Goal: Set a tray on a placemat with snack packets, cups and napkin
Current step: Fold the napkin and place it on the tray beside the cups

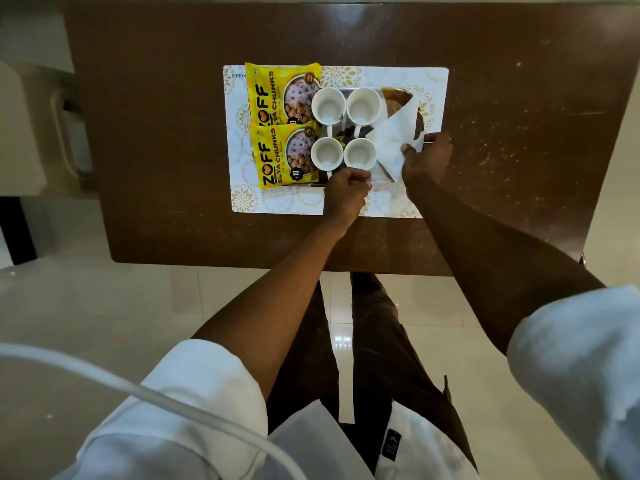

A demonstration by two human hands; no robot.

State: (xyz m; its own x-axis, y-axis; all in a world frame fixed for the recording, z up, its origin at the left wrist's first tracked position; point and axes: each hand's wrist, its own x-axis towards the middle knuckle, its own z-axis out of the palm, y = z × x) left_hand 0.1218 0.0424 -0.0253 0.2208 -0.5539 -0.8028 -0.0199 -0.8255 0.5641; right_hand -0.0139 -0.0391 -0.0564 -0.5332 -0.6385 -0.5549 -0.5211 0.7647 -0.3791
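Note:
A white placemat [436, 81] with gold flowers lies on the brown table [166, 168]. On it sits a dark tray [403, 97], mostly covered. Two yellow soya-chunk packets [266, 98] [273, 157] lie on its left side. Several white cups [328, 105] stand in a square in the middle. A folded white napkin [391, 140] lies on the right part. My left hand [346, 194] is closed on the tray's near edge. My right hand [427, 157] pinches the napkin's near right edge.
A white chair or appliance [20, 133] stands off the table's left side. The table's near edge [242, 265] runs just in front of my legs, above a glossy tiled floor [104, 306]. A white cable [138, 393] crosses the lower left.

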